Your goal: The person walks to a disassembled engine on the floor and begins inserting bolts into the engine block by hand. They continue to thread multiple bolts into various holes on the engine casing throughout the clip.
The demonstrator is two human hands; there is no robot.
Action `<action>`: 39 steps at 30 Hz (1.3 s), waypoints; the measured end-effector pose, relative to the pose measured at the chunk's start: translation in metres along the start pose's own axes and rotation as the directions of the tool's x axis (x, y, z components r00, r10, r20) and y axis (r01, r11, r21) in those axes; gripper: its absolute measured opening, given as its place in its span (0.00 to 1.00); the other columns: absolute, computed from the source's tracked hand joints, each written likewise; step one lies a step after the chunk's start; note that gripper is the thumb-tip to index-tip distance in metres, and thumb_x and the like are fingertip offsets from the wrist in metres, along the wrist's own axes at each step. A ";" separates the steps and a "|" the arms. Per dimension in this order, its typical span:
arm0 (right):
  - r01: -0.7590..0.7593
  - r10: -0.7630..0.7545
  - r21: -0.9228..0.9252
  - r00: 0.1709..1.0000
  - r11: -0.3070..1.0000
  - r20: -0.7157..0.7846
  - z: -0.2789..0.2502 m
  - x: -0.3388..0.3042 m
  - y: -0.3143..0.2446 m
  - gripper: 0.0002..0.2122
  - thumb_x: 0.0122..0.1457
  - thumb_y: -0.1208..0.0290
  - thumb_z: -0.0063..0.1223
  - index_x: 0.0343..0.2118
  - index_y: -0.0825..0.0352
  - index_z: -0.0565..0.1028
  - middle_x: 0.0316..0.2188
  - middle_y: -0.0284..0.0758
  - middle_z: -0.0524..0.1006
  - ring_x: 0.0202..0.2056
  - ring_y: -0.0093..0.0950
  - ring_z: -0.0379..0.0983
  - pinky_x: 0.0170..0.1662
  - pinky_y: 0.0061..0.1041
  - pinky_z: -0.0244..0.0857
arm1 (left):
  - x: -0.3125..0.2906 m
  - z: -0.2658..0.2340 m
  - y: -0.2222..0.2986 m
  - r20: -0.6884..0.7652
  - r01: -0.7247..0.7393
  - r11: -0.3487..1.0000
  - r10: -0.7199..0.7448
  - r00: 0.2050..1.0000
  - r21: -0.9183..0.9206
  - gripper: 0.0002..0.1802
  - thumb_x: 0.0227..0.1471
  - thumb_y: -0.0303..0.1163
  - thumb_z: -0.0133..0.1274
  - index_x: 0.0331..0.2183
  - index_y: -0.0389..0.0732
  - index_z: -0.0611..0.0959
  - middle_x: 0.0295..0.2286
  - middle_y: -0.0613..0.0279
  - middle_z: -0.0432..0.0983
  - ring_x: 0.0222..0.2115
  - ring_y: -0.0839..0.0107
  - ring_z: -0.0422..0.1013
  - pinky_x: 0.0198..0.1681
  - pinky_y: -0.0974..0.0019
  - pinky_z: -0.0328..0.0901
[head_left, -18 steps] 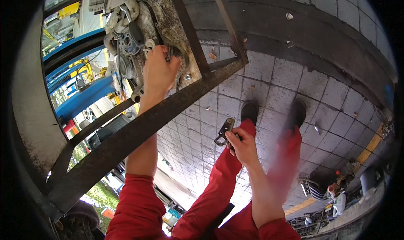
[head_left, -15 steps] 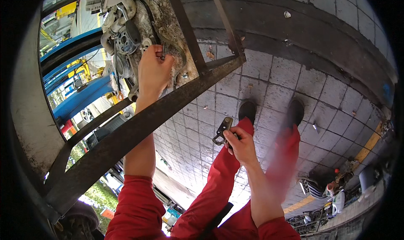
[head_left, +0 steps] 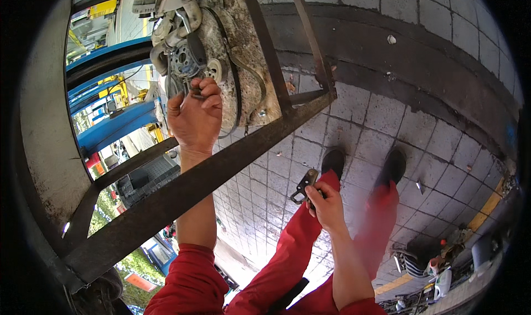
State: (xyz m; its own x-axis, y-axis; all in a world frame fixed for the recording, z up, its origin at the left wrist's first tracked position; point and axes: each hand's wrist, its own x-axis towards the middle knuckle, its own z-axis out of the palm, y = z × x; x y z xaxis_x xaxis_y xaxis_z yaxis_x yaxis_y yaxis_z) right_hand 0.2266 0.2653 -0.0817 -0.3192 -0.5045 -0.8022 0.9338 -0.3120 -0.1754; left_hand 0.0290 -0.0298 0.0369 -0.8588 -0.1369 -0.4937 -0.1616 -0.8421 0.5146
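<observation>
My left hand is raised over the lower shelf board, palm toward me, with its fingers curled around something small and dark that I cannot make out. Just beyond the fingertips lie a round pulley with holes in its face and a smaller pale pulley. A black belt curves over the stained board beside that hand. My right hand, above my left leg, grips a dark metal bracket with holes and an open loop at one end.
A rusty steel frame bar crosses over my left forearm. Pipes and an alternator-like part sit at the board's far left. Blue lift beams stand to the left. Bottles and clutter lie at the lower right on the tiled floor.
My left hand has lifted off the board beside the belt and turned over, so its palm now shows near the pulleys. My right hand keeps the bracket. The whole view has shifted slightly.
</observation>
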 end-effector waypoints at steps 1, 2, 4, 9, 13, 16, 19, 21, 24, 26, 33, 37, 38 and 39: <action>-0.005 0.005 -0.001 1.000 1.000 0.004 0.000 0.000 0.001 0.10 0.69 0.65 0.61 0.38 0.68 0.79 0.22 0.29 0.75 0.18 0.16 0.66 0.20 0.18 0.58 | 0.002 0.001 0.002 0.015 -0.001 1.000 0.001 1.000 0.020 0.11 0.63 0.33 0.53 0.41 0.35 0.77 0.39 0.59 0.68 0.38 0.67 0.66 0.36 0.68 0.65; -0.011 0.011 -0.002 1.000 1.000 0.008 -0.001 0.000 0.002 0.10 0.69 0.65 0.61 0.37 0.67 0.78 0.22 0.29 0.75 0.19 0.16 0.68 0.20 0.19 0.60 | 0.004 0.001 0.004 0.030 -0.002 0.999 0.001 1.000 0.040 0.10 0.63 0.34 0.53 0.40 0.36 0.77 0.38 0.59 0.67 0.37 0.68 0.66 0.34 0.69 0.63; -0.022 0.022 -0.018 1.000 1.000 0.018 -0.001 -0.001 -0.001 0.09 0.70 0.67 0.60 0.37 0.68 0.78 0.23 0.30 0.76 0.21 0.17 0.70 0.20 0.19 0.62 | 0.011 -0.004 0.007 -0.146 -0.040 0.951 0.088 0.985 0.306 0.15 0.67 0.44 0.55 0.36 0.42 0.78 0.29 0.67 0.67 0.27 0.74 0.62 0.26 0.72 0.58; 0.010 -0.010 0.019 1.000 1.000 0.007 -0.001 0.001 -0.001 0.11 0.69 0.64 0.61 0.38 0.68 0.79 0.22 0.29 0.75 0.19 0.15 0.67 0.20 0.18 0.59 | 0.026 0.010 -0.007 -0.374 0.215 0.457 0.291 0.880 0.863 0.19 0.66 0.50 0.59 0.39 0.43 0.82 0.20 0.76 0.58 0.20 0.82 0.58 0.23 0.77 0.51; 0.005 -0.005 0.001 1.000 1.000 0.026 -0.001 -0.001 0.000 0.11 0.69 0.64 0.61 0.38 0.68 0.80 0.22 0.29 0.76 0.20 0.15 0.68 0.20 0.18 0.59 | 0.046 0.017 -0.025 -0.326 0.382 -0.143 0.308 0.894 0.913 0.32 0.62 0.60 0.60 0.38 0.35 0.87 0.19 0.75 0.63 0.20 0.82 0.58 0.25 0.72 0.52; 0.014 -0.014 0.006 1.000 1.000 0.021 -0.001 -0.002 -0.003 0.10 0.69 0.65 0.62 0.37 0.68 0.80 0.22 0.29 0.76 0.20 0.15 0.68 0.20 0.18 0.59 | 0.056 0.028 -0.034 -0.354 0.425 -0.319 0.260 0.899 0.847 0.34 0.59 0.62 0.60 0.34 0.34 0.90 0.19 0.66 0.72 0.22 0.74 0.66 0.29 0.64 0.62; 0.018 -0.019 0.021 0.999 1.000 0.037 -0.002 -0.006 -0.004 0.10 0.69 0.65 0.62 0.37 0.68 0.80 0.22 0.29 0.76 0.20 0.14 0.69 0.20 0.18 0.59 | 0.053 0.011 -0.030 -0.330 0.396 -0.247 0.270 0.905 0.884 0.28 0.59 0.55 0.61 0.32 0.35 0.89 0.18 0.68 0.70 0.21 0.75 0.66 0.26 0.65 0.60; 0.016 -0.017 0.020 0.999 1.000 0.038 -0.009 -0.008 -0.005 0.10 0.69 0.65 0.62 0.38 0.68 0.80 0.22 0.29 0.76 0.20 0.14 0.69 0.20 0.17 0.60 | 0.046 0.003 -0.025 -0.318 0.358 -0.077 0.314 0.895 0.931 0.23 0.60 0.50 0.61 0.32 0.36 0.87 0.18 0.70 0.69 0.20 0.77 0.64 0.24 0.66 0.58; -0.011 0.011 0.001 0.999 1.000 0.042 -0.019 -0.019 -0.013 0.09 0.68 0.66 0.63 0.38 0.67 0.80 0.22 0.28 0.76 0.20 0.14 0.68 0.20 0.18 0.60 | -0.016 0.018 -0.016 -0.208 0.223 0.011 0.402 0.892 0.975 0.16 0.61 0.43 0.60 0.32 0.39 0.84 0.19 0.74 0.66 0.19 0.82 0.61 0.22 0.70 0.53; -0.027 0.028 -0.019 0.997 0.999 0.078 -0.026 -0.025 -0.020 0.09 0.68 0.66 0.63 0.37 0.67 0.80 0.21 0.28 0.76 0.19 0.15 0.68 0.20 0.18 0.60 | -0.065 0.016 0.004 -0.180 0.207 -0.012 0.445 0.877 0.978 0.12 0.62 0.39 0.59 0.31 0.42 0.82 0.19 0.76 0.65 0.19 0.85 0.59 0.22 0.72 0.52; -0.009 0.007 0.047 0.999 0.999 0.032 -0.074 -0.048 -0.077 0.09 0.69 0.65 0.62 0.38 0.66 0.80 0.21 0.28 0.76 0.20 0.16 0.70 0.19 0.19 0.60 | -0.193 0.037 -0.040 -0.530 0.389 0.363 0.522 0.668 0.847 0.13 0.64 0.34 0.57 0.27 0.46 0.74 0.21 0.77 0.64 0.22 0.86 0.57 0.25 0.73 0.52; 0.068 -0.102 -0.213 0.983 0.975 -0.153 -0.114 -0.067 -0.115 0.10 0.70 0.64 0.60 0.40 0.67 0.80 0.25 0.28 0.77 0.24 0.18 0.72 0.25 0.23 0.65 | -0.257 -0.005 -0.101 -0.640 0.562 0.306 0.400 0.657 0.768 0.17 0.61 0.36 0.53 0.21 0.43 0.72 0.19 0.74 0.62 0.22 0.81 0.56 0.25 0.65 0.52; 0.112 -0.153 -0.206 0.969 0.972 -0.195 -0.119 -0.076 -0.123 0.11 0.70 0.64 0.61 0.40 0.68 0.80 0.25 0.28 0.77 0.24 0.19 0.72 0.26 0.24 0.65 | -0.278 -0.025 -0.121 -0.693 0.644 0.274 0.403 0.597 0.714 0.17 0.60 0.36 0.54 0.21 0.40 0.76 0.19 0.72 0.66 0.23 0.81 0.59 0.26 0.65 0.54; 0.173 -0.214 -0.198 0.954 0.965 -0.208 -0.122 -0.081 -0.138 0.11 0.69 0.64 0.61 0.40 0.68 0.80 0.25 0.28 0.77 0.25 0.19 0.72 0.27 0.24 0.66 | -0.290 -0.038 -0.141 -0.693 0.740 0.090 0.440 0.571 0.666 0.17 0.59 0.37 0.56 0.22 0.37 0.80 0.19 0.70 0.71 0.23 0.80 0.63 0.25 0.65 0.57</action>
State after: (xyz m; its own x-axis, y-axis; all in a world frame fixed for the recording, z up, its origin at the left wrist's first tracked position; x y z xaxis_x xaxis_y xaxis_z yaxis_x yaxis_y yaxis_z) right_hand 0.1435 0.4472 -0.0619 -0.4710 -0.2472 -0.8468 0.8775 -0.2294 -0.4211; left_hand 0.3194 0.1089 0.0807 -0.2244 -0.8101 -0.5417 -0.9741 0.1709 0.1479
